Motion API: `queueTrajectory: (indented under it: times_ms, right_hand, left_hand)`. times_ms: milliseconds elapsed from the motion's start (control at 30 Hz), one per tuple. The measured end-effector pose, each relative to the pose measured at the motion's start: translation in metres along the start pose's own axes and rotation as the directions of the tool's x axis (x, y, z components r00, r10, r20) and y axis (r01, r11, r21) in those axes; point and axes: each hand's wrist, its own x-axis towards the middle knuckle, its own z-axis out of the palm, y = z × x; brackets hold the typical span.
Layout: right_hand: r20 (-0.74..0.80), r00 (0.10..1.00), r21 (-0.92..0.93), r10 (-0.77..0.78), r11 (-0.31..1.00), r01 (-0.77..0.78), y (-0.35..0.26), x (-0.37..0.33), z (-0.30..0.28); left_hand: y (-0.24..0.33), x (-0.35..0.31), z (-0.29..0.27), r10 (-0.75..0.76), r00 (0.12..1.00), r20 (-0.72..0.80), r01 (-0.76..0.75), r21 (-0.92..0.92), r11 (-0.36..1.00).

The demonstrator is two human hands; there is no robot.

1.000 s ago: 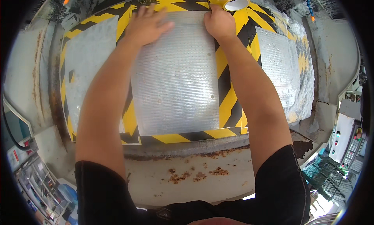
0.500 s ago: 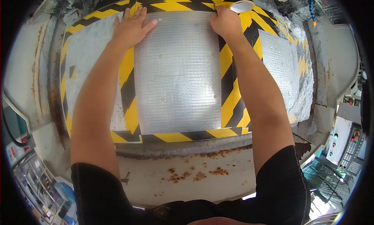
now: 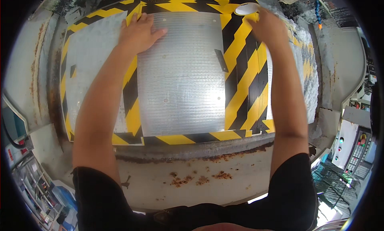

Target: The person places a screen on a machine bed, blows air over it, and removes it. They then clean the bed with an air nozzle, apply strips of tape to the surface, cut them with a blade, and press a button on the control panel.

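Note:
My left hand (image 3: 138,34) lies flat with fingers apart, over the upper left corner of a translucent ribbed sheet (image 3: 180,71) and the striped tape beside it. At the far right, my right hand (image 3: 271,29) bends its fingers about the right edge of a roll of tape (image 3: 247,9), black-and-yellow with a white core. Slight blur and the hand itself hide some fingertips. Black-and-yellow striped tape (image 3: 244,79) runs down the sheet's right side, and more striped tape (image 3: 192,138) follows the near edge. A small dark strip (image 3: 221,60) lies by the sheet's right edge.
A pale panel (image 3: 94,51) lies left of the sheet, bordered by striped tape. White, rough-surfaced material (image 3: 313,87) sits at the right end. A rusted metal ledge (image 3: 200,175) crosses in front of me. A control panel with buttons (image 3: 358,151) stands at the right.
My right hand has moved from the left side of the tape roll to its right side, uncovering striped tape and the dark strip. My left hand has stayed nearly in place.

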Motion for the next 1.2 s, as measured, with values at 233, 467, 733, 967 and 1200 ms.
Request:
queueTrajectory:
  times_ms: [233,467,733,967,1200]
  right_hand:
    - [0.021,0.962,-0.369,-0.272,0.892,0.260,0.007,0.103,-0.010]
    - [-0.477,0.786,0.062,-0.393,0.877,0.477,-0.065,0.012,-0.109]
    - [-0.392,0.820,0.375,-0.417,0.741,0.557,-0.047,-0.049,-0.037]
    - [-0.203,0.911,0.599,-0.359,0.690,0.406,-0.036,-0.109,-0.012]
    - [-0.088,0.912,0.708,-0.400,0.619,0.340,-0.048,-0.143,-0.008]
  left_hand:
    - [0.024,-0.028,-0.007,0.162,0.918,-0.363,-0.320,-0.433,0.843]
    - [0.045,-0.043,-0.039,-0.035,0.981,0.193,0.176,-0.943,-0.282]
    - [0.054,-0.067,-0.037,0.339,0.913,0.228,0.408,-0.541,-0.736]
    - [0.040,-0.102,-0.024,0.376,0.884,0.279,0.454,-0.705,-0.545]
    - [0.026,-0.127,-0.037,0.406,0.865,0.295,0.423,-0.863,-0.276]
